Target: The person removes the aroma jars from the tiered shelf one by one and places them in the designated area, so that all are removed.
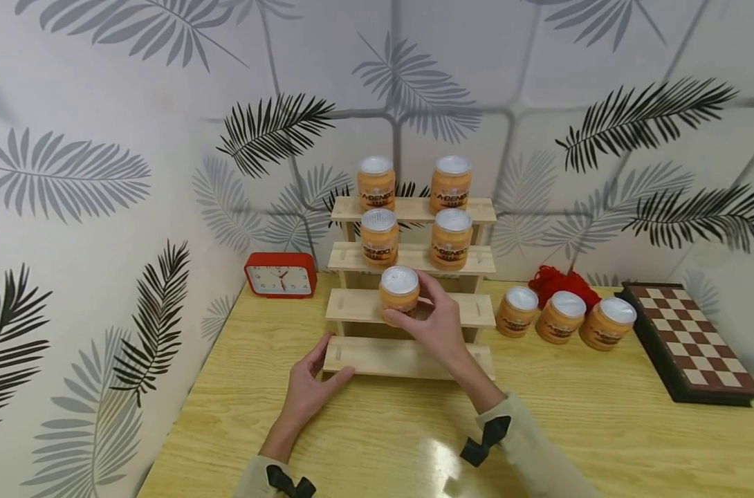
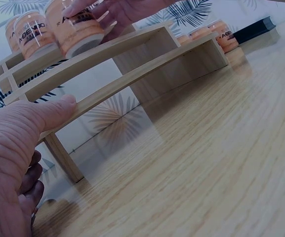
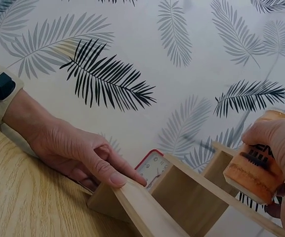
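A light wooden four-step rack (image 1: 389,358) stands against the wall. My right hand (image 1: 442,326) grips an orange jar (image 1: 398,299) with a silver lid between thumb and fingers, at the second step from the bottom. In the right wrist view this jar (image 3: 256,170) tilts slightly over the step. My left hand (image 1: 308,384) holds the left end of the bottom step, thumb (image 2: 58,111) on top and fingers curled beside the leg. Two matching jars (image 1: 380,238) stand on the step above, and two more (image 1: 450,183) on the top one.
Three more orange jars (image 1: 560,318) stand in a row right of the rack, with red yarn (image 1: 564,283) behind them. A checkered game board (image 1: 694,339) lies at the far right. The red clock (image 1: 281,274) stands left of the rack, near the wall.
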A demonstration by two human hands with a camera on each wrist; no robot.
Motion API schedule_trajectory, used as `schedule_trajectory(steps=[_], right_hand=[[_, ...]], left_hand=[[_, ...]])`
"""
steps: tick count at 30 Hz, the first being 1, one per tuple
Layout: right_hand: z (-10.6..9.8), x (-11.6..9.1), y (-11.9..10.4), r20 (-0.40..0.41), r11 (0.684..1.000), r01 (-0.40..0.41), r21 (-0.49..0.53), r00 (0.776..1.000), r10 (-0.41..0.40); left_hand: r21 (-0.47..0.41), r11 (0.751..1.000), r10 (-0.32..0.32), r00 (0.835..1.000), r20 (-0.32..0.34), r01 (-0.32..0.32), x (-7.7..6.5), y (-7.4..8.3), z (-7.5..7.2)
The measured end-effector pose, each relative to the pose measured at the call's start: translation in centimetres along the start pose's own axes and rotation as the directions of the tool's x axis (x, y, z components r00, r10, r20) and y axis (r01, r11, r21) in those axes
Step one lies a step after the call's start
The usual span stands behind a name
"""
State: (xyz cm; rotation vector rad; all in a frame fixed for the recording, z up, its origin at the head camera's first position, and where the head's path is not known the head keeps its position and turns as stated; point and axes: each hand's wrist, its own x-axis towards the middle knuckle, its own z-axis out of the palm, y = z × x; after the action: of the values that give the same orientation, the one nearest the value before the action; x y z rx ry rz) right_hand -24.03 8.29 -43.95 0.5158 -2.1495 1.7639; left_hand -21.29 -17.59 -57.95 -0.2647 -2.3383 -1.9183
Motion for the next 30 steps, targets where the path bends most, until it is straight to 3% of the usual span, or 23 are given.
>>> schedule_trajectory(steps=[8, 18, 30], right_hand=[[-1.9, -1.0, 2.2, -0.057, 1.000, 0.006, -0.012, 0.998, -0.007], [-5.8, -3.3, 1.5, -0.116, 0.996, 0.063, -0.057, 0.991, -0.070], [-11.3, -6.4, 1.2, -0.229, 0.993, 0.061, -0.104, 0.970, -0.084]], left_hand=[[-0.003, 1.000, 0.001, 1.000, 0.005, -0.001, -0.1, 0.1, -0.1], [0.004, 1.000, 0.015, 1.000, 0.003, -0.015, 0.1, 0.0, 0.0], [0.005, 1.000, -0.001, 1.000, 0.006, 0.001, 0.0, 0.0, -0.2]])
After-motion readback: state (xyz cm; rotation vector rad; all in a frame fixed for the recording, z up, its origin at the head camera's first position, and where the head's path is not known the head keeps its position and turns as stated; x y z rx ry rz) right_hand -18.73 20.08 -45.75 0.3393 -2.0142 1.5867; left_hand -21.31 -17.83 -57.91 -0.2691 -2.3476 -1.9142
